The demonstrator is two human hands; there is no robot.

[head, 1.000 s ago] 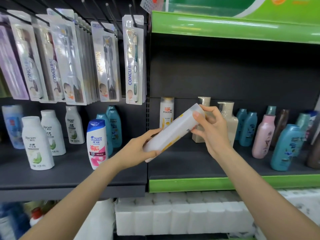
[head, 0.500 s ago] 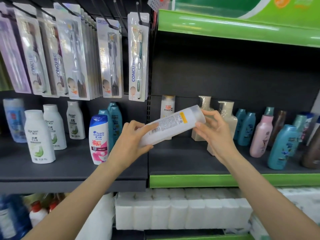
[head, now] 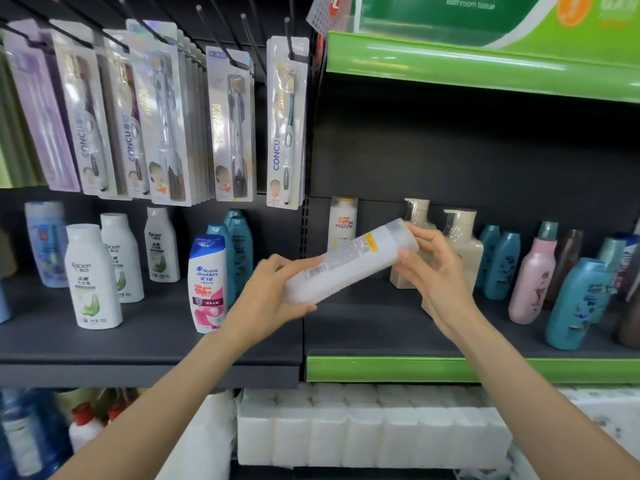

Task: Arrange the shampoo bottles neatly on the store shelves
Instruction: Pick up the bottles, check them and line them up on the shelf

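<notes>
A white shampoo bottle [head: 349,261] lies tilted in the air in front of the shelf, cap end up to the right, its back label with barcode facing me. My left hand [head: 266,299] grips its lower end from below. My right hand [head: 433,271] pinches the cap end with fingertips. Behind it a white Pantene bottle [head: 343,220] stands at the back of the dark shelf [head: 367,327] with a green front edge. Two beige pump bottles [head: 464,244] stand behind my right hand.
Teal, pink and brown bottles [head: 533,278] crowd the right of the shelf. On the left shelf [head: 145,337] stand white Rocien bottles [head: 93,275], a Head & Shoulders bottle [head: 207,282] and teal bottles. Packaged toothbrushes [head: 287,123] hang above. Tissue packs [head: 363,424] fill the lower level.
I have turned the bottle in my hands so its printed back label faces me, and it lies flatter. The view has shifted slightly closer to the shelf.
</notes>
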